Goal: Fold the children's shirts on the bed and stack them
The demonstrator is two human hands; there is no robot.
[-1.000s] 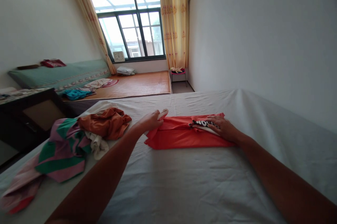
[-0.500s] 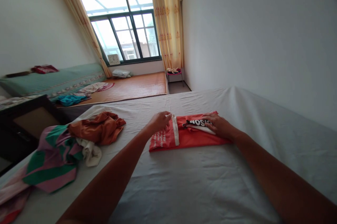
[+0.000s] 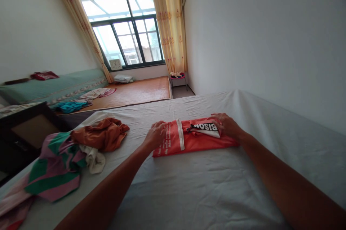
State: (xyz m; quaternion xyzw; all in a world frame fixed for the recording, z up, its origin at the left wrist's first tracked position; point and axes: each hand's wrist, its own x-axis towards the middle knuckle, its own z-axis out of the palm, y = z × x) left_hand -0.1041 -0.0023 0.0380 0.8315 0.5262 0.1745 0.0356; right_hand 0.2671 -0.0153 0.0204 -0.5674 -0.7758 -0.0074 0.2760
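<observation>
Red-orange shirt [image 3: 193, 137], folded into a narrower bundle than a second ago, lies on the white sheet [image 3: 189, 186] between both hands. The left hand [image 3: 156, 135] presses its folded-over end flat; the right hand [image 3: 225, 125] rests open on the far end.

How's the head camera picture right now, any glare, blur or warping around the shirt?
Head view: window blown out, arms backlit and dark; wide-angle lens tilts walls and stretches the forearms; red shirt and both hands, left hand and right hand, sharp, its print readable.
</observation>
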